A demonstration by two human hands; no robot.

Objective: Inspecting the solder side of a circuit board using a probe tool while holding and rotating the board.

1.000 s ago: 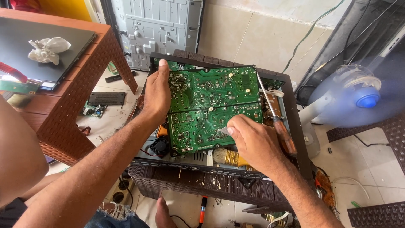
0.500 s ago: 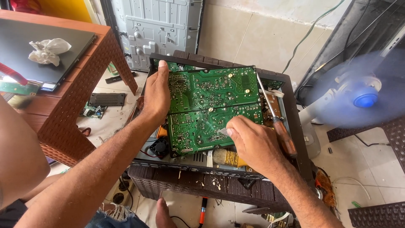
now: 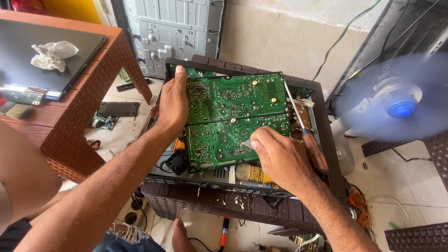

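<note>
In the head view, the left hand (image 3: pixel 173 103) reaches in from the near left, arm stretched out, and clasps the left edge of the green circuit board (image 3: pixel 235 119), thumb lying along the top face and the other fingers hidden beneath. The right hand (image 3: pixel 277 156) comes in from the near right, its fingers curled and pinched shut on a small pale scrap (image 3: pixel 248 144) pressed to the board's near right part. The board lies solder side up across an open metal chassis (image 3: pixel 322 121), which sits on a dark woven stool (image 3: pixel 224 205).

A screwdriver (image 3: pixel 305 130) with a brown handle rests along the board's right edge, just beside the right hand. A paintbrush (image 3: pixel 249 173) lies near, below the board, partly covered by the right wrist. 1 small black fan (image 3: pixel 176 161) sits at the chassis's near left corner. A blue spinning fan (image 3: pixel 399 105) stands far right; a brown table (image 3: pixel 88 107) stands left.
</note>
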